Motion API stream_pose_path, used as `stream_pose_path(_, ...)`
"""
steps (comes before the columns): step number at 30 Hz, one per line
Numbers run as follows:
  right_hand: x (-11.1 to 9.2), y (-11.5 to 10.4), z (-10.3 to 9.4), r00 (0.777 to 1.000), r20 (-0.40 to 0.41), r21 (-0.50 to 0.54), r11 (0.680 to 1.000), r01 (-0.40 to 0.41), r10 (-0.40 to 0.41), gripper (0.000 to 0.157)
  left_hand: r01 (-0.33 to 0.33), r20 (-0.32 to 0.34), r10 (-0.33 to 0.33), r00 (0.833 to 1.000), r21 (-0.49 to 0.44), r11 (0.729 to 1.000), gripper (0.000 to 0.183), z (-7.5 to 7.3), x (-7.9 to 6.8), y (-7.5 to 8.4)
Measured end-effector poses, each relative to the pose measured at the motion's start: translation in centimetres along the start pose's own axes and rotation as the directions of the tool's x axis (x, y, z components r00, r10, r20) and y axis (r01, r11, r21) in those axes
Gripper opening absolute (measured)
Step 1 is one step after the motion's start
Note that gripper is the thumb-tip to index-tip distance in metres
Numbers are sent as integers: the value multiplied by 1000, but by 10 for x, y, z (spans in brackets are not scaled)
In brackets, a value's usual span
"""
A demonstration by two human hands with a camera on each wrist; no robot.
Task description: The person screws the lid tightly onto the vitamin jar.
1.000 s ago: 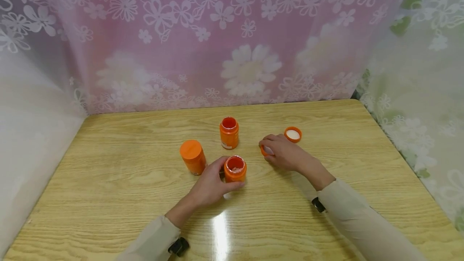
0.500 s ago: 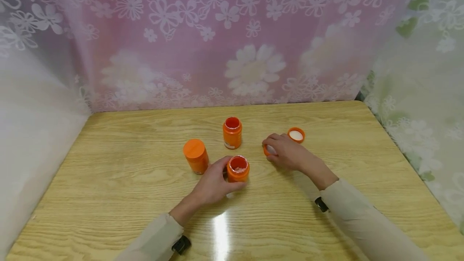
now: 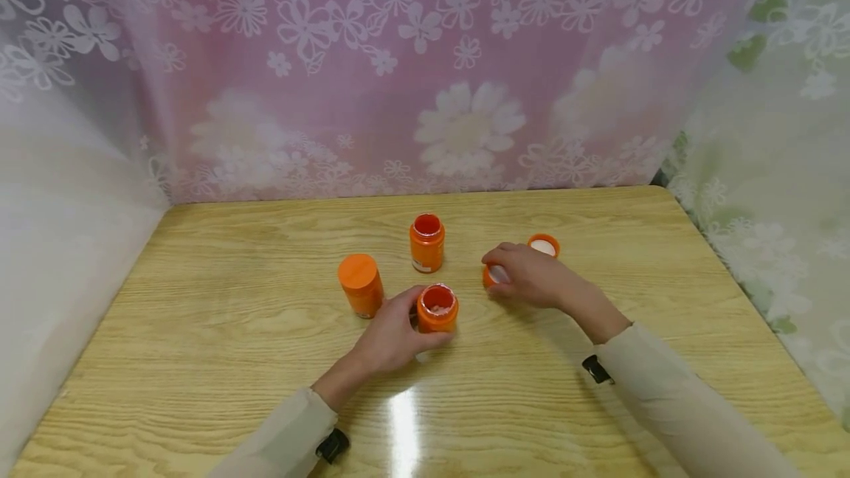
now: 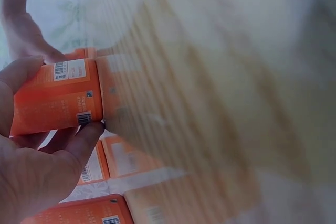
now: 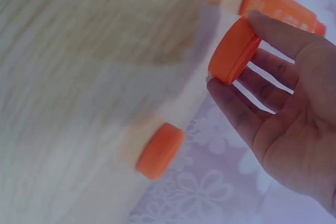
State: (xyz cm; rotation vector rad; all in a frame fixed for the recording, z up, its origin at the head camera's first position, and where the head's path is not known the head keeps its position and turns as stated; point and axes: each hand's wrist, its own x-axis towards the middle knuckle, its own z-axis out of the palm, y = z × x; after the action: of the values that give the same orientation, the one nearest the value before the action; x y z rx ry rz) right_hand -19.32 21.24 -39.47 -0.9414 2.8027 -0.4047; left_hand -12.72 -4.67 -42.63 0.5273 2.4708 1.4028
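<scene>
My left hand (image 3: 392,338) grips an orange bottle (image 3: 437,323), upright on the table with its mouth uncovered. Small pale pieces, too small to identify, show inside it. In the left wrist view the thumb and fingers wrap the labelled side of that bottle (image 4: 58,98). To the right, my right hand (image 3: 534,276) pinches an orange lid (image 5: 231,51) by its edge between thumb and fingers. From the head view, the lid's white inner side faces up. Another lid (image 3: 544,245) lies just behind that hand, which partly covers it, inside up.
Behind the gripped bottle stands a second uncapped orange bottle (image 3: 427,246). A capped orange bottle (image 3: 361,285) stands close to the left hand's fingers. The wooden table (image 3: 219,360) meets a floral curtain (image 3: 332,80) at the back.
My right hand and wrist have shifted slightly and now cover part of the lid behind. The pinched lid hardly moves. My left hand keeps its grip; the head view has shifted a little.
</scene>
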Motion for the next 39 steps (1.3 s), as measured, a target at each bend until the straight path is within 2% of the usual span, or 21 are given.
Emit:
stream_pose_path(8,-4,-19,-16,998,-54,28,1000,11,-10,42,-10,0,10,1000,24,1000,60,-1,-1,0)
stream_pose_path(16,-7,-47,-31,994,-105,125,991,39,-26,39,-24,-14,25,1000,28,999,61,-2,-1,0)
stream_pose_path(22,-7,-66,-37,992,-121,175,983,53,-32,39,-35,-8,35,999,17,999,60,-1,-1,-1)
stream_pose_path(27,-5,-73,-39,986,-153,178,980,90,-63,35,-29,-3,29,1000,7,1000,60,-2,-1,0)
stream_pose_path(33,-2,-76,-38,971,-210,206,966,156,-112,33,-33,4,33,999,-12,999,59,-1,0,0)
stream_pose_path(39,4,-80,-33,927,-329,274,922,274,-178,36,-38,0,38,999,-3,999,57,-1,1,-1)
